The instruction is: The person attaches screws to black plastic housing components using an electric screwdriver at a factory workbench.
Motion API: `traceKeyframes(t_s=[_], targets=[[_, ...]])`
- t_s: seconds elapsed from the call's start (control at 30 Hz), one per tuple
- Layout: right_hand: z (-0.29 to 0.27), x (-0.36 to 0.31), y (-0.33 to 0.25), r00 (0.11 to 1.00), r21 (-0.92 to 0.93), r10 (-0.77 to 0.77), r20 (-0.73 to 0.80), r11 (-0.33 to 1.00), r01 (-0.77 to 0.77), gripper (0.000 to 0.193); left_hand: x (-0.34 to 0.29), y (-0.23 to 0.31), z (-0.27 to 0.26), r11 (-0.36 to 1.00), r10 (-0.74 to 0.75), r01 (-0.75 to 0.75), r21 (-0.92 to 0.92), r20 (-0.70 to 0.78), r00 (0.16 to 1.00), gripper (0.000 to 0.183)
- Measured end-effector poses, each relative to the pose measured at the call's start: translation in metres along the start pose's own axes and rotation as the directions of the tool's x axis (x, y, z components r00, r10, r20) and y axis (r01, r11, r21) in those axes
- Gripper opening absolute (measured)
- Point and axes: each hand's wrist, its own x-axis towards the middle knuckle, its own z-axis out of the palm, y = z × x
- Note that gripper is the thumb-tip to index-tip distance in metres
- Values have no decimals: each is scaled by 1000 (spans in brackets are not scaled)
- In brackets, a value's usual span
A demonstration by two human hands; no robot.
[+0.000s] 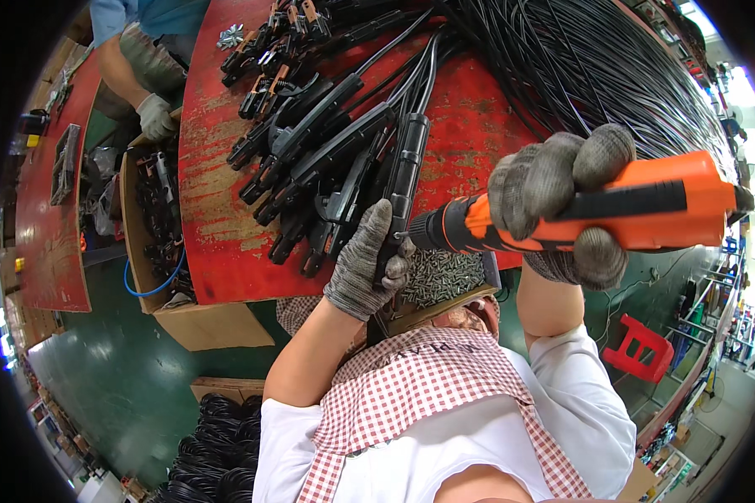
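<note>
Right grip (554,176) closed round orange power driver (637,197), tip at black handle (409,155); left grip (362,264) clasping handle's near end, over edge of red counter (214,210). Small metal screws (445,278) beneath driver. More handles (337,153) leftward; black cables (579,59) beyond.

**Assembly workshop, factory type**

Worn red bench (212,226); piled electrode holders (344,142); sheaf of black cables (596,59); small metal screws (445,277), heaped; orange power driver (646,197); green floor (134,344); co-worker's gloved hand (155,117) near cardboard box (130,226).

Left grip (362,267) holds a black handle (408,159); right grip (547,186) holds an orange power driver (646,226); screws (445,278) lie nearby.
</note>
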Motion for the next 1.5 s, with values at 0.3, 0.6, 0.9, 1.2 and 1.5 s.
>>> traceKeyframes(t_s=[0.3, 0.6, 0.9, 1.2, 1.5], targets=[[6, 5, -6, 991, 14, 120, 60, 993, -121, 33, 4, -3, 2, 994, 56, -52, 94, -32, 998, 34], [5, -2, -3, 997, 94, 61, 43, 993, -65, 36, -1, -2, 6, 994, 19, -14, 106, -44, 999, 19], [5, -25, -21, 952, 155, -108, -287, 975, 157, 35, -29, 70, 38, 830, 127, -44, 556, -112, 986, 39], [-31, -50, -17, 885, 143, 39, -464, 989, 32, 34, -31, 151, 28, -649, 559, 333, 684, 132, 819, 48], [-28, -64, -20, 830, 147, 110, -548, 989, -33, 38, 77, 232, -15, -212, 775, 574, 791, -221, 592, 74]])
